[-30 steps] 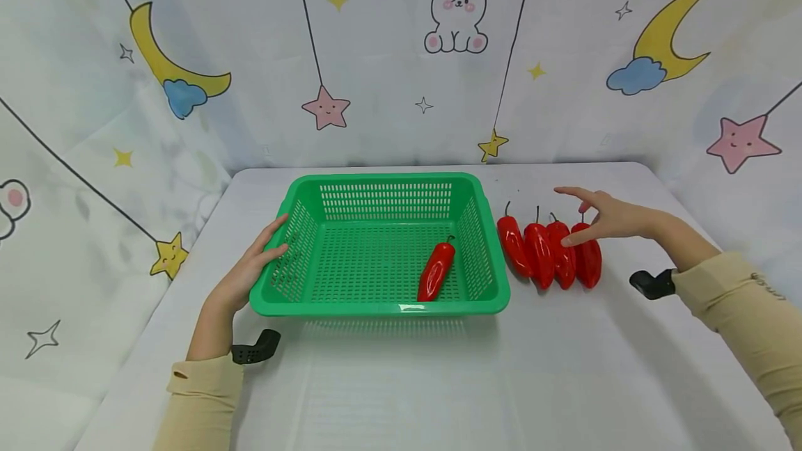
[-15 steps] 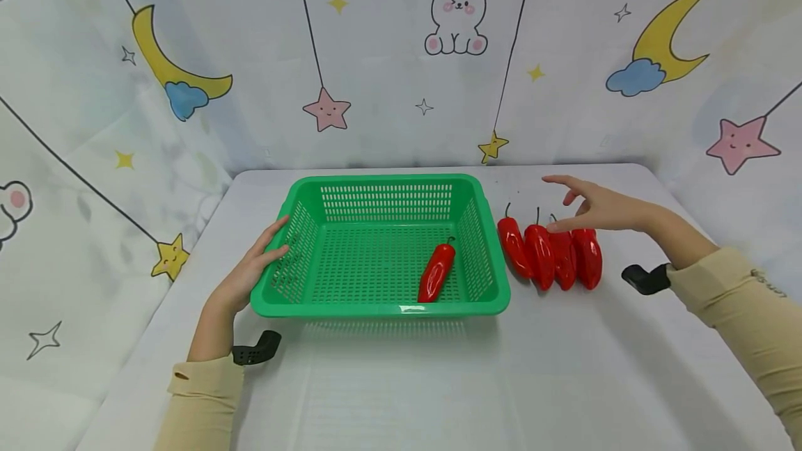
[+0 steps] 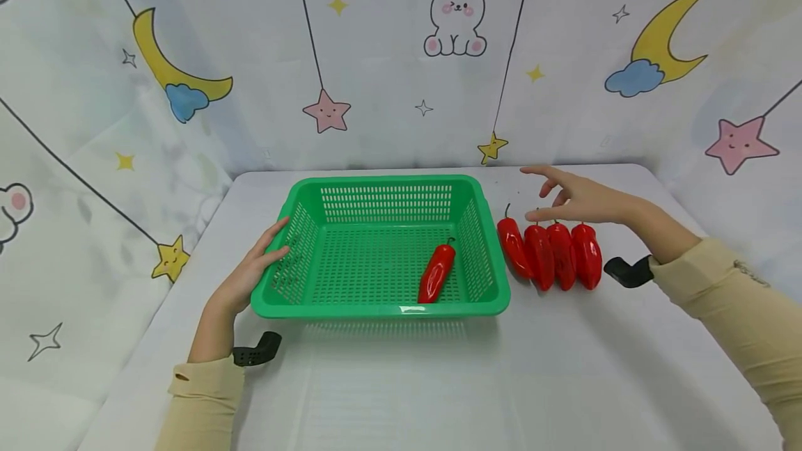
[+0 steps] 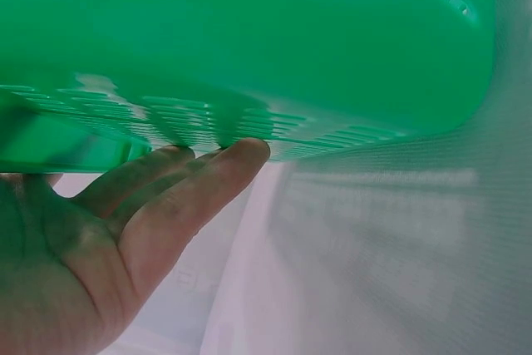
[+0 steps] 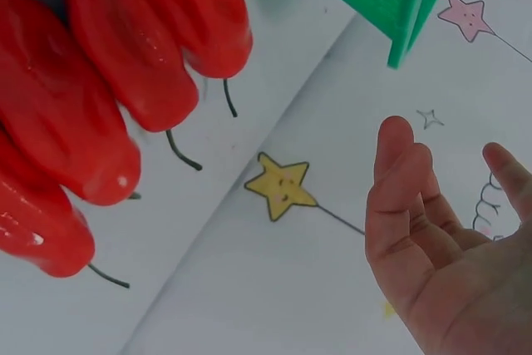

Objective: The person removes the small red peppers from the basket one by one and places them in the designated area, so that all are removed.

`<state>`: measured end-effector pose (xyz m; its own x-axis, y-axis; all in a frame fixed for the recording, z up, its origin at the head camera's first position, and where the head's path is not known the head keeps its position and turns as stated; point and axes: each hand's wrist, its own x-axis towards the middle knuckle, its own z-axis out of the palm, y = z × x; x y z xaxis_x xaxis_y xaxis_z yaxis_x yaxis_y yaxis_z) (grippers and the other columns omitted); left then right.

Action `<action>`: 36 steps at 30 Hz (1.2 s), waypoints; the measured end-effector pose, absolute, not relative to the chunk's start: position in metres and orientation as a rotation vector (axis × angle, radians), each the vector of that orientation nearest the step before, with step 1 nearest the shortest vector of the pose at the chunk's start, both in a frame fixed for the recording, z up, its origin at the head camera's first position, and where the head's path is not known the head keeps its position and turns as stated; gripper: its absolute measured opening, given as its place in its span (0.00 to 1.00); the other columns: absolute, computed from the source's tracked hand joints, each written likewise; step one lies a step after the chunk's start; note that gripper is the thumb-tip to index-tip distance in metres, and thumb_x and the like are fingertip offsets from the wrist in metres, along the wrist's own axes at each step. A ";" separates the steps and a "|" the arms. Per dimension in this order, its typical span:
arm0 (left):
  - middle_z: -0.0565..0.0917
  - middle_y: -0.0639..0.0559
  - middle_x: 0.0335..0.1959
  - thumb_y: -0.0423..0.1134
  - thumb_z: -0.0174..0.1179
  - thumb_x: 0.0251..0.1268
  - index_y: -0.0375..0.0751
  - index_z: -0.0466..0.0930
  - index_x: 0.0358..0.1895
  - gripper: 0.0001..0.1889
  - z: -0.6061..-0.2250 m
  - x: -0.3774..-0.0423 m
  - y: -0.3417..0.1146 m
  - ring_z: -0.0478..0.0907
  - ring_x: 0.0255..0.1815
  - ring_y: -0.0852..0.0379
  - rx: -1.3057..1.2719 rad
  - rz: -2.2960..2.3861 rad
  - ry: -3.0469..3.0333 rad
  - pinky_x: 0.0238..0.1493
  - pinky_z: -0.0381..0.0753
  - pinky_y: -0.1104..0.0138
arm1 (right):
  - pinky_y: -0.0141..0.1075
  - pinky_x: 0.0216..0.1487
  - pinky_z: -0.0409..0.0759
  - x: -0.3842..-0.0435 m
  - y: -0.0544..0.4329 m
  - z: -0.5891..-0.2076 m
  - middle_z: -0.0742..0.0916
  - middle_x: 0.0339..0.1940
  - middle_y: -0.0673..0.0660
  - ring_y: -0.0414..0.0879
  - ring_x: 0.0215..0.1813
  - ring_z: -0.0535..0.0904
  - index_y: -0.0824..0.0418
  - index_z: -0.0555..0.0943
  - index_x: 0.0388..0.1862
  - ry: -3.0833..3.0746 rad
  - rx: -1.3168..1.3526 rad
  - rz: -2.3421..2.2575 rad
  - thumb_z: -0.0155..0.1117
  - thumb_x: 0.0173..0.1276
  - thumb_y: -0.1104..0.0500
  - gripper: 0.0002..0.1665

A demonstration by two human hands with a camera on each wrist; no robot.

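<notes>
My left hand (image 3: 243,278) touches the left side of a green perforated plastic basket (image 3: 351,311), fingers extended along its rim and outer wall. In the left wrist view, the fingertips (image 4: 249,151) meet the slotted wall. One shiny red chili pepper (image 3: 436,274) with a dark stem lies inside the basket, towards its right. Just right of the basket, several more red chili peppers (image 3: 541,259) lie side by side, stems pointing away. Over their stem ends hovers my right hand (image 3: 585,198), thumb and forefinger spread apart and nothing between them; the right wrist view shows its palm (image 5: 465,301) bare.
A white table (image 3: 401,388) carries everything. Behind it hangs a pale cloth backdrop (image 3: 388,54) printed with moons, stars and a rabbit. Dark camera mounts (image 3: 258,350) sit on both wrists, below beige sleeves.
My right hand has moved left, from over the rightmost peppers to above the left part of the row, rising slightly. The left hand, basket and peppers have stayed put.
</notes>
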<state>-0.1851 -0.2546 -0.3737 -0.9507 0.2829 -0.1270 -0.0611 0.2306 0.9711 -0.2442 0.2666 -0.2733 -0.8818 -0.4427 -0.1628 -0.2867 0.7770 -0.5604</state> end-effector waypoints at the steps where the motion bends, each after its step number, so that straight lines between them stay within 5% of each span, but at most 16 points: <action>1: 0.34 0.49 0.73 0.47 0.40 0.73 0.59 0.38 0.73 0.30 -0.374 -0.185 -0.255 0.57 0.59 0.39 0.209 1.777 2.236 0.43 0.72 0.67 | 0.41 0.33 0.78 -0.244 0.264 -0.272 0.71 0.54 0.64 0.53 0.45 0.75 0.51 0.51 0.72 2.687 -0.575 -0.778 0.67 0.55 0.48 0.50; 36: 0.34 0.49 0.72 0.46 0.40 0.73 0.59 0.39 0.73 0.30 -0.374 -0.185 -0.255 0.57 0.58 0.40 0.212 1.784 2.233 0.42 0.73 0.68 | 0.40 0.32 0.78 -0.240 0.187 -0.258 0.75 0.50 0.63 0.51 0.38 0.78 0.53 0.57 0.69 2.713 -0.690 -0.800 0.65 0.56 0.45 0.45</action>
